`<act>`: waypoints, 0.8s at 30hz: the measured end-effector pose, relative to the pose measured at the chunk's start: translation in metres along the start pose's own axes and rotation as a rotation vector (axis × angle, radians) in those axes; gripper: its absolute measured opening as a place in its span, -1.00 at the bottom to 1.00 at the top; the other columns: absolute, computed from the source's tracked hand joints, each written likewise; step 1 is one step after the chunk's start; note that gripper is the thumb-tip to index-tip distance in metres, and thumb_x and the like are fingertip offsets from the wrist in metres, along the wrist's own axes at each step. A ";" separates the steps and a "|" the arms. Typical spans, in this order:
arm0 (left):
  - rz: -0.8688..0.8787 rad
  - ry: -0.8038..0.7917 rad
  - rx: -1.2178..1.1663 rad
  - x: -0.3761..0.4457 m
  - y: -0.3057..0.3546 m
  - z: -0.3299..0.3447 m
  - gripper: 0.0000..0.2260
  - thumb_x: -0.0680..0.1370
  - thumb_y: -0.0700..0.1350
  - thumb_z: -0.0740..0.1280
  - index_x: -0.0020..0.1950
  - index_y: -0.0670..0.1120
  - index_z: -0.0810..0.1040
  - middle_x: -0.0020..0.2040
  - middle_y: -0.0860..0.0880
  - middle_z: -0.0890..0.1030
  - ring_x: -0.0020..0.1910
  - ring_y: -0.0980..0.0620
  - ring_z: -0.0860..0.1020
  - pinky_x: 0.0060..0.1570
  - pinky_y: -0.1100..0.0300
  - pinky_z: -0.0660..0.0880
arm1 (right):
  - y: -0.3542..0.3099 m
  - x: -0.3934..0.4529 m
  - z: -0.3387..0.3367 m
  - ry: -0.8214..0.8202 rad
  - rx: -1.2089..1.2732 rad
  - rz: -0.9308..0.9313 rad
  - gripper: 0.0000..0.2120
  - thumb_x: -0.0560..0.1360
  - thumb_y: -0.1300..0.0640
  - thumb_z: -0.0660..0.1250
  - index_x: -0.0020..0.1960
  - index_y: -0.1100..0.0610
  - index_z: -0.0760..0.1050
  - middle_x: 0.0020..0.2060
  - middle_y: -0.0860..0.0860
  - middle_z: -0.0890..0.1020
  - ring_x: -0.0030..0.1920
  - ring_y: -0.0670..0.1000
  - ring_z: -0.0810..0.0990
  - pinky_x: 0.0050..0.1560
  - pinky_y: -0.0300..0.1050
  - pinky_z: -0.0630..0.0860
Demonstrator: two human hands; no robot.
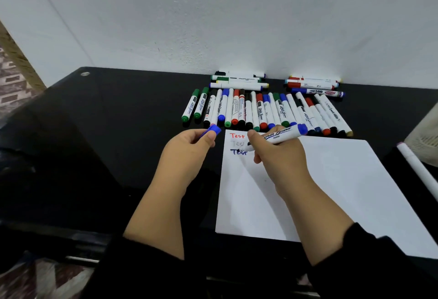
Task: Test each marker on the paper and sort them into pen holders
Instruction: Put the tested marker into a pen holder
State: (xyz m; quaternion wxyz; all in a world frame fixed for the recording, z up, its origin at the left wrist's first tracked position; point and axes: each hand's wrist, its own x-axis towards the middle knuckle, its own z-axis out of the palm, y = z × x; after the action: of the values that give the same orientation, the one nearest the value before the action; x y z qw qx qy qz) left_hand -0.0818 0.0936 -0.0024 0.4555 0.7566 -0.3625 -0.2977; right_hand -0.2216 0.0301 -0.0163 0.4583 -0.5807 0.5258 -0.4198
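Left grip first: the left hand (pixel 189 143) pinches a blue cap (pixel 211 130) between thumb and fingers, hovering over the black worktop (pixel 106 133) just left of the paper (pixel 331 180). To its right, the right hand (pixel 272 149) holds the blue marker (pixel 282 134) in a writing grip, tip down on the paper's far left corner, finishing a blue "Test" (pixel 238 152) under a red one and a faint grey one. To do this well, I judge it best to keep the tip pressed lightly, finish the word in full, and judge the line's strength against the faint one above before recapping. The cap should stay close for that. The marker has a white barrel with dark script lettering and a blue end plug. Farther back lies a row of markers (pixel 260 109), with two small piles near the wall. No pen holders are clearly visible.
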 end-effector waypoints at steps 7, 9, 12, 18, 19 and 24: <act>-0.018 -0.046 -0.066 0.000 -0.005 -0.007 -0.89 0.57 0.04 0.25 0.05 0.11 0.53 -0.13 0.19 0.59 -0.14 0.25 0.47 -0.32 0.36 0.25 | 0.012 0.003 0.005 0.005 -0.060 -0.034 -0.75 0.47 0.06 0.40 -0.25 0.23 0.49 -0.51 -0.04 0.54 -0.52 -0.22 0.47 -0.49 -0.43 0.34; -0.019 -0.049 -0.060 0.000 -0.007 -0.006 -0.91 0.57 0.03 0.25 0.03 0.12 0.52 -0.14 0.20 0.58 -0.15 0.27 0.47 -0.31 0.38 0.25 | 0.014 0.002 0.006 -0.015 -0.073 -0.042 -0.75 0.47 0.06 0.40 -0.26 0.21 0.47 -0.48 -0.02 0.53 -0.51 -0.21 0.46 -0.50 -0.44 0.33; -0.019 -0.046 -0.048 0.000 -0.006 -0.005 -0.91 0.57 0.03 0.24 0.03 0.12 0.52 -0.15 0.20 0.57 -0.16 0.29 0.45 -0.32 0.39 0.24 | 0.016 0.001 0.008 -0.039 -0.096 -0.065 -0.75 0.46 0.06 0.41 -0.26 0.19 0.46 -0.46 0.00 0.54 -0.50 -0.22 0.46 -0.48 -0.44 0.35; 0.010 -0.046 -0.042 -0.002 -0.006 -0.001 -0.91 0.57 0.04 0.24 0.04 0.12 0.51 -0.15 0.21 0.57 -0.16 0.29 0.46 -0.31 0.39 0.25 | 0.014 -0.001 0.010 -0.071 -0.120 -0.096 -0.71 0.46 0.05 0.42 -0.38 0.06 0.43 -0.48 -0.05 0.55 -0.50 -0.24 0.49 -0.45 -0.46 0.35; 0.012 -0.050 -0.041 -0.002 -0.005 0.000 -0.92 0.57 0.05 0.24 0.03 0.13 0.50 -0.15 0.21 0.57 -0.16 0.29 0.46 -0.31 0.39 0.25 | 0.015 -0.001 0.011 -0.077 -0.129 -0.103 -0.72 0.46 0.05 0.42 -0.37 0.06 0.43 -0.48 -0.04 0.55 -0.49 -0.23 0.49 -0.44 -0.45 0.36; 0.002 -0.060 -0.027 -0.002 -0.004 0.002 -0.94 0.56 0.06 0.25 0.00 0.15 0.49 -0.12 0.19 0.57 -0.18 0.27 0.46 -0.35 0.39 0.25 | 0.018 0.003 0.010 -0.021 -0.143 -0.105 -0.76 0.48 0.09 0.39 -0.27 0.18 0.44 -0.41 0.04 0.56 -0.39 -0.09 0.50 -0.43 -0.41 0.35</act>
State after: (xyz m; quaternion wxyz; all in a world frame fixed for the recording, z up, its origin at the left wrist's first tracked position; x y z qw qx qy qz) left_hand -0.0838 0.0957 -0.0064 0.4548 0.7408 -0.3726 -0.3248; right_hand -0.2158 0.0272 -0.0363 0.3984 -0.6431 0.5185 -0.3986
